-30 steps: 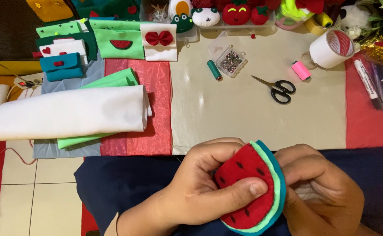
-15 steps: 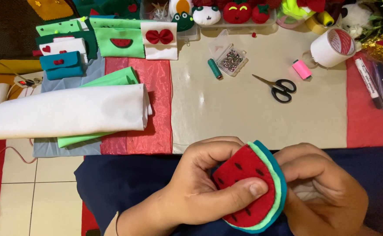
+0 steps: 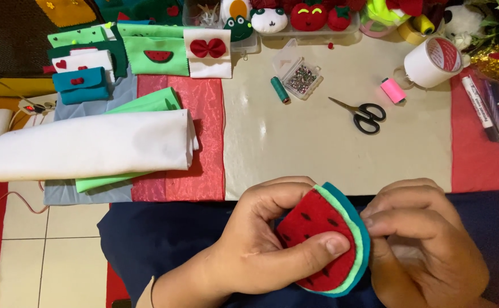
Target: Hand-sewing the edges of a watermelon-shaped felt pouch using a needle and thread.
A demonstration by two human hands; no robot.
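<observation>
Felt slice point(image 3: 323, 242): half-round watermelon shape, red face with small black seed marks, edged by a pale green band and then a teal outer layer. Soft, matte, stacked in flat layers. It sits low in the view, over the dark blue lap, just below the table point(image 3: 318, 154) edge, held between both hands.

Left hand point(image 3: 261, 239): curled closed around the slice's straight side, thumb pressed flat across the red face, fingers behind it.

Right hand point(image 3: 426, 245): fingers bent in, tips pinching the teal rim on the curved side. What lies under this palm is hidden; the lower part of the hand is cut off by the frame.

Slice's back face not visible. Its bottom edge is partly covered by the left thumb.

On the table, well apart from the hands: a large white fabric roll point(image 3: 84, 145) on folded green and red cloth, black-handled scissors point(image 3: 360, 114), a clear box point(image 3: 298, 74) of small pins, a teal spool point(image 3: 279, 89), a pink spool point(image 3: 393, 90).
</observation>
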